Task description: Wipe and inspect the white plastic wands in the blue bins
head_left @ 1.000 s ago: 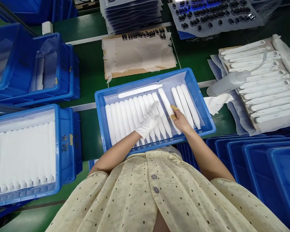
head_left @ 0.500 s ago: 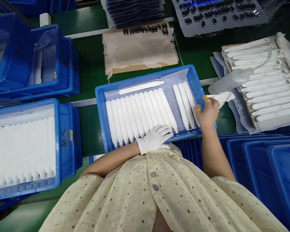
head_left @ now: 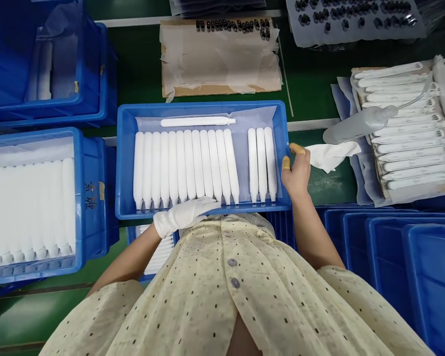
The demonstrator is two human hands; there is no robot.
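A blue plastic tray (head_left: 207,105) lined with clear film sits right in front of me. In it lies a long row of white tapered tubes (head_left: 185,165), and a group of 3 more (head_left: 261,164) lies further right. One more white tube (head_left: 198,121) lies crosswise along the back. My left hand (head_left: 183,216), in a white glove, rests flat on the tray's front rim and holds nothing. My right hand (head_left: 295,170), bare with yellow finger cots, is beside the tray's right wall, fingers apart and empty.
To the left stand blue crates (head_left: 33,207), one full of white tubes. To the right lie a white cloth (head_left: 332,155), a grey squeeze bottle (head_left: 356,125) and a tray of white tubes (head_left: 404,128). Small black parts (head_left: 232,25) lie on cardboard at the back. Blue bins (head_left: 393,247) stand at lower right.
The tube once in my right hand now lies in the tray's long row. My right hand has moved right to the tray's wall, and my left hand has drawn back to the front rim.
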